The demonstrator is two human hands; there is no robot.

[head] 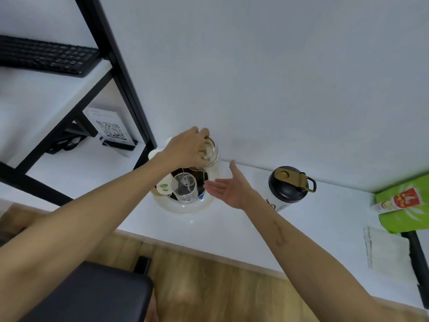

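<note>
Glass everywhere: left hand (185, 147) grips the jar (211, 155), yellowish stuff inside; empty tumbler (185, 188) at its 7 o'clock in cream tray (185, 209). Right hand (228, 188) spread.

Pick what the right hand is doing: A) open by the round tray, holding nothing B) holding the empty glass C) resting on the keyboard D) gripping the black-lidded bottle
A: the right hand is open with straight fingers by the tray and holds nothing; the left hand grips the jar.
</note>
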